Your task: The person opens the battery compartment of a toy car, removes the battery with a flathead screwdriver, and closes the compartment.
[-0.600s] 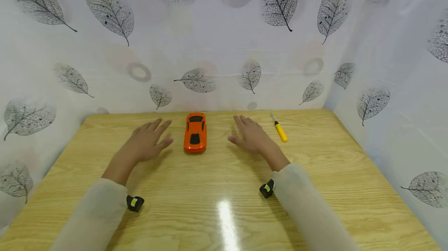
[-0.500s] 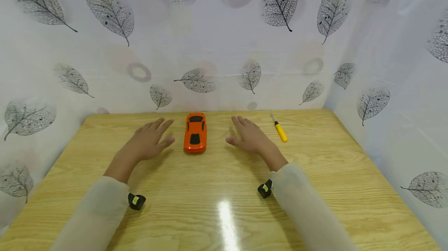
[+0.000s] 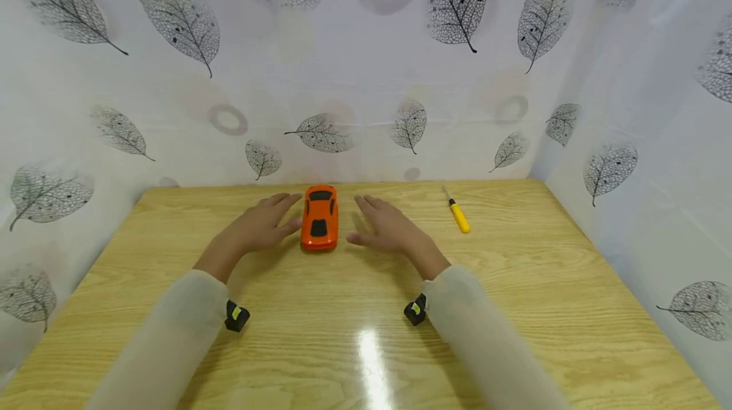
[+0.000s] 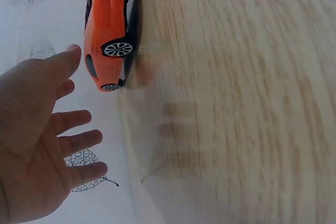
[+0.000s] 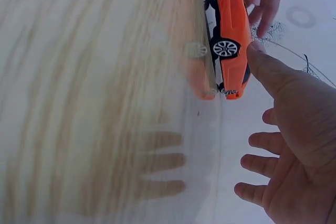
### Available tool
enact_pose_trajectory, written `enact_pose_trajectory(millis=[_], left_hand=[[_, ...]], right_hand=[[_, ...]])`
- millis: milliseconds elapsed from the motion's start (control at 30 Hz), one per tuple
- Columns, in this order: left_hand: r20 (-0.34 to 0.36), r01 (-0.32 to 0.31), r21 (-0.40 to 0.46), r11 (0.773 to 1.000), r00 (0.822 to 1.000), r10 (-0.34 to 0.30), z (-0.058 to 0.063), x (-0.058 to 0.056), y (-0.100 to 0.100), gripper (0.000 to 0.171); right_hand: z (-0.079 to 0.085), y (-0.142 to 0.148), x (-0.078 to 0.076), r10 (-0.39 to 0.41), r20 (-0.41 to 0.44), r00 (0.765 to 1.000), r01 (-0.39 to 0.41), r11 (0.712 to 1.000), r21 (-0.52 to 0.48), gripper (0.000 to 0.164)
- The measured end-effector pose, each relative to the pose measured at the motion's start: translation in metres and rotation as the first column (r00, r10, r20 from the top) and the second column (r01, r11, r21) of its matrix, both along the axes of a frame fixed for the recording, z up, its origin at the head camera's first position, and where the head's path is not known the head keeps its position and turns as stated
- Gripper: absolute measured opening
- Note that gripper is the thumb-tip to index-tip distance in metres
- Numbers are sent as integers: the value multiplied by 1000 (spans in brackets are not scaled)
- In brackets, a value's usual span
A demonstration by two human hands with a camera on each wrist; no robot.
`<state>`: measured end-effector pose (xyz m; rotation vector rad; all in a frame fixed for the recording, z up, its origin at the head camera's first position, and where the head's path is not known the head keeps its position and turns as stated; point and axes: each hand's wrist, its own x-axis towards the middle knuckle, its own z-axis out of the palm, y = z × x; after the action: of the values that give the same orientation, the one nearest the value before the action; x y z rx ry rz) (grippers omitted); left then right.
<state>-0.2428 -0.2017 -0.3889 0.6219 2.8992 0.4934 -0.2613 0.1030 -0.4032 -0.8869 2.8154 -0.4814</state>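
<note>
An orange toy car (image 3: 319,214) with dark windows stands on the wooden table near its back edge. To its left, my left hand (image 3: 258,225) hovers with fingers extended, the fingertips close beside the car's side. On the other side my right hand (image 3: 387,227) is held above the table, fingers spread and a small gap left to the car. Both wrist views show the car's spoked wheels, in the left wrist view on the toy car (image 4: 107,30) and in the right wrist view on the toy car (image 5: 233,40). Neither hand holds anything.
Right of the right hand lies a screwdriver (image 3: 459,215) with a yellow handle. A white leaf-printed cloth (image 3: 366,79) hangs behind the table and at both sides. The wooden tabletop (image 3: 320,321) is glossy and reflects light.
Both hands have moved inward toward the toy car, the left one rightward and the right one leftward. The car and the screwdriver have stayed in place.
</note>
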Motion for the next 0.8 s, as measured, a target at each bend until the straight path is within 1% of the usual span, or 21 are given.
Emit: enact_pose_trajectory(millis=[167, 367, 500, 633, 800], left_hand=[[-5, 28, -18, 999, 1000, -28, -1, -11, 6, 68], [-32, 76, -35, 997, 997, -77, -5, -21, 5, 66], [-32, 106, -56, 993, 994, -108, -6, -24, 4, 65], [-18, 127, -73, 989, 991, -129, -8, -25, 4, 64], [3, 131, -54, 990, 991, -131, -9, -26, 6, 66]], right_hand=[[0, -12, 2, 0, 5, 1000, -1, 1000, 15, 95], [-2, -25, 3, 22, 13, 1000, -22, 1000, 15, 97], [-1, -31, 3, 49, 16, 999, -50, 999, 15, 94], [-1, -37, 2, 84, -4, 996, -84, 996, 12, 94], [-1, -42, 1, 143, -49, 989, -143, 990, 2, 92]])
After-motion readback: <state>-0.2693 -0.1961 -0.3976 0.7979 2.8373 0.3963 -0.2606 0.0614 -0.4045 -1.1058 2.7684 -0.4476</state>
